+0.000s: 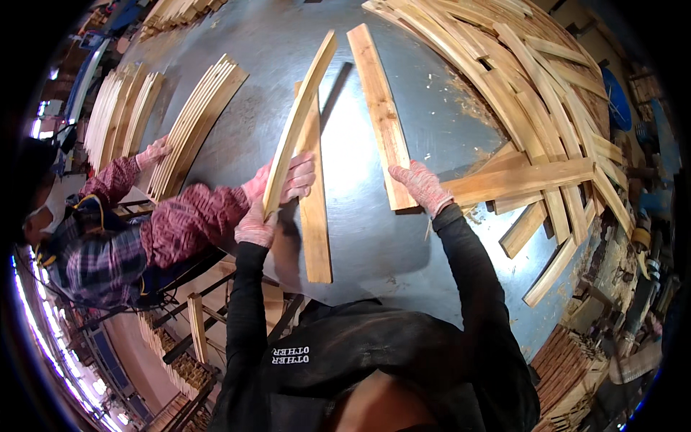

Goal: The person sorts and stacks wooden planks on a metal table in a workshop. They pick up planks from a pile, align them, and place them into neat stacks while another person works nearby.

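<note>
My left hand [257,225], in a pinkish work glove, is closed on the lower end of a narrow wooden slat [304,108] that stands tilted on its edge. My right hand [419,186], gloved likewise, grips the near end of a wider, knotty wooden board [377,108]. Between them another wooden board [315,237] lies on the metal table. A co-worker's gloved hand [299,176] reaches in behind my slat and touches or hovers over that board; the exact contact is partly hidden.
The co-worker's other hand [154,153] rests against a row of stacked slats [198,126] on the left. More slats [115,115] stand beyond it. A large loose pile of boards [533,108] covers the right side of the grey metal table [446,266]. Sawdust lies near it.
</note>
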The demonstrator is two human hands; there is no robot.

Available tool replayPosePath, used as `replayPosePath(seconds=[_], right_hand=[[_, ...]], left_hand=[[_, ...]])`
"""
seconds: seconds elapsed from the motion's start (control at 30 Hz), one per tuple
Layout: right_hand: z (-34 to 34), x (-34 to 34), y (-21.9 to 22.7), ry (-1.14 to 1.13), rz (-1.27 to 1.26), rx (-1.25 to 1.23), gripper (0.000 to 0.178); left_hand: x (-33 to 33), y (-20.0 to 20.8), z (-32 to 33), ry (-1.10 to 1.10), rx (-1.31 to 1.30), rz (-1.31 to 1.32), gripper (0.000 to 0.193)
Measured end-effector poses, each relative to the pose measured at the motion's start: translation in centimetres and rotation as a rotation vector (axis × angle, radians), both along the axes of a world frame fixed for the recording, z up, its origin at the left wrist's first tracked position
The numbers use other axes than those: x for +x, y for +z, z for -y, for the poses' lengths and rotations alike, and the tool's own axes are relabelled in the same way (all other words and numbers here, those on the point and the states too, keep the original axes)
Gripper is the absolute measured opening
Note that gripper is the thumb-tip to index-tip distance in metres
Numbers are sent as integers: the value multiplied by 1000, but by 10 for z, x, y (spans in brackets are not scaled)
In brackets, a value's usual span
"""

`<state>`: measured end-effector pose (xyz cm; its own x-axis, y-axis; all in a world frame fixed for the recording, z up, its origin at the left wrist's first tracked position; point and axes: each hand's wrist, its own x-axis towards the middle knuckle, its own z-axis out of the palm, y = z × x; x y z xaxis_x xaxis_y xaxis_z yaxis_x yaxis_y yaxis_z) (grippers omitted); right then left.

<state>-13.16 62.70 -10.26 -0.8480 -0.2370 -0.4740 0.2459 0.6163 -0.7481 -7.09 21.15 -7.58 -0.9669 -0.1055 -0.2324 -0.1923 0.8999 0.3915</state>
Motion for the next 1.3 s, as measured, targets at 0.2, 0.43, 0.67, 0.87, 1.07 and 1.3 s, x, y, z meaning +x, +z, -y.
replayPosePath(seconds=[0.2,0.43,0.67,0.87,1.07,1.3], right_hand=[[61,47,-58,-682,238,-622,89],[73,98,-82,-796,422,-1061,42],[57,138,-104,-851,255,-685,22],[67,127,-16,-191,56,61,51],[37,97,77,-246,-390,547,81],[-38,74,32,-560,-199,698,105]], left_hand=[[3,57,-71,116,410,-127,48],[41,-23,-104,149,755,5,53],[16,-14,-72,38,-268,95,50],[14,31,-110,-89,-224,-406,67],[18,-67,-191,42,507,198,76],[-5,-66,-205,106,931,411,59]])
